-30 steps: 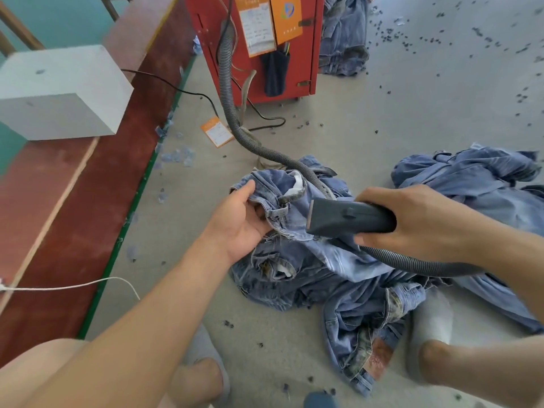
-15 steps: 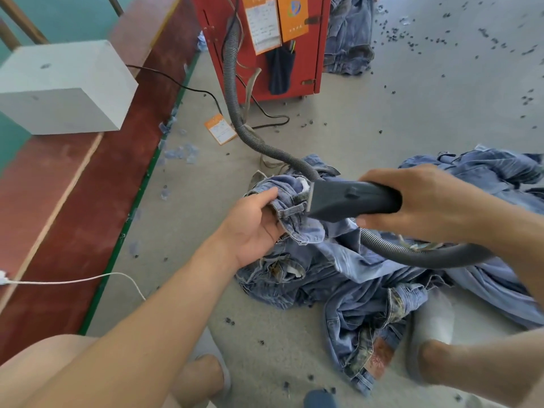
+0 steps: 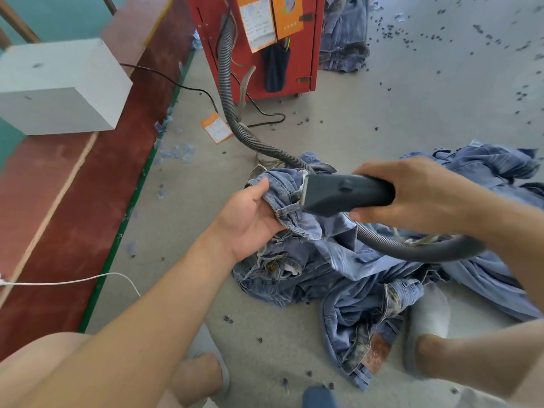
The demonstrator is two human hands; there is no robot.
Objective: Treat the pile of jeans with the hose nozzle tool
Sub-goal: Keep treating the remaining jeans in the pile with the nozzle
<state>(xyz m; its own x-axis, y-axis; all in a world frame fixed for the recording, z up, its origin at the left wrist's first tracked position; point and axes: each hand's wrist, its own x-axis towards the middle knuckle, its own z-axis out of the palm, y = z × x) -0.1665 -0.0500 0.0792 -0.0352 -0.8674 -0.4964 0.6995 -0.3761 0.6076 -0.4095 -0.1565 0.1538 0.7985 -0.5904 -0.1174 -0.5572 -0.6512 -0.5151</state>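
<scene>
A heap of blue jeans [image 3: 347,278] lies on the grey floor in front of me. My left hand [image 3: 250,219] grips a raised fold of denim, the waistband with a belt loop [image 3: 287,189]. My right hand [image 3: 412,198] is wrapped round the dark grey hose nozzle tool [image 3: 344,192], its flat mouth pressed against that fold. The ribbed grey hose [image 3: 235,119] runs from the nozzle's rear, loops under my right forearm, crosses the pile and climbs to the red machine [image 3: 259,45].
A second heap of jeans [image 3: 494,172] lies at the right, another [image 3: 344,33] behind the red machine. A white box [image 3: 59,86] sits on the red-brown bench at the left. Black cables, an orange tag [image 3: 216,128] and dark scraps litter the floor. My slippered feet stand near the pile.
My left hand closed on the waistband and lifted it. The nozzle rose with my right hand and came up against the raised denim.
</scene>
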